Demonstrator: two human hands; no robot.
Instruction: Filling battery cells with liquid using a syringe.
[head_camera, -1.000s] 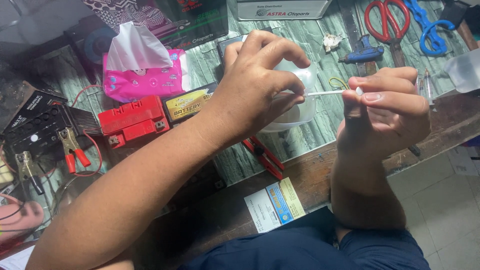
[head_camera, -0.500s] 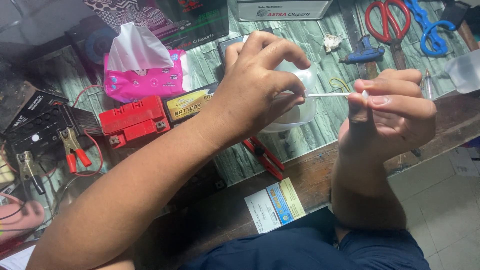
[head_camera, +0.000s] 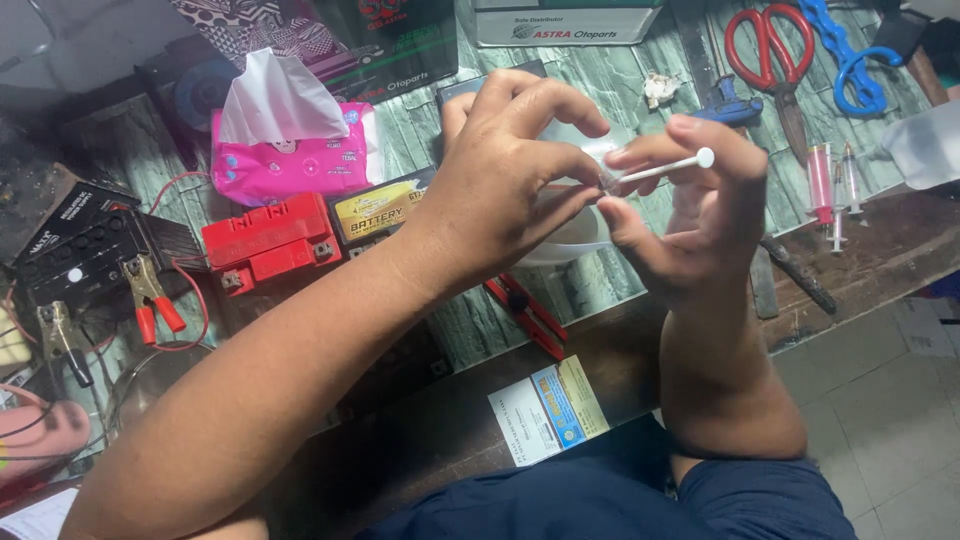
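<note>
My left hand (head_camera: 510, 175) is raised over the workbench and pinches the barrel end of a small syringe, which is mostly hidden by its fingertips. The syringe's thin white plunger rod (head_camera: 660, 168) sticks out to the right and ends in a round white cap. My right hand (head_camera: 690, 225) curls around that rod, index finger arched over it and thumb just under the barrel end. Beneath both hands stands a clear plastic cup (head_camera: 585, 235), partly covered by them.
On the bench lie a pink tissue pack (head_camera: 290, 150), a red battery (head_camera: 265, 240), a yellow-labelled battery box (head_camera: 380, 210), red-handled clamps (head_camera: 150, 300), a red cutter (head_camera: 528, 315), red scissors (head_camera: 770, 45), blue scissors (head_camera: 850, 55), loose syringes (head_camera: 825, 180) and a printed card (head_camera: 550, 405).
My right hand has slid left along the plunger rod toward my left hand and opened its grip around it; the rod now tilts upward to the right. More syringes show on the bench.
</note>
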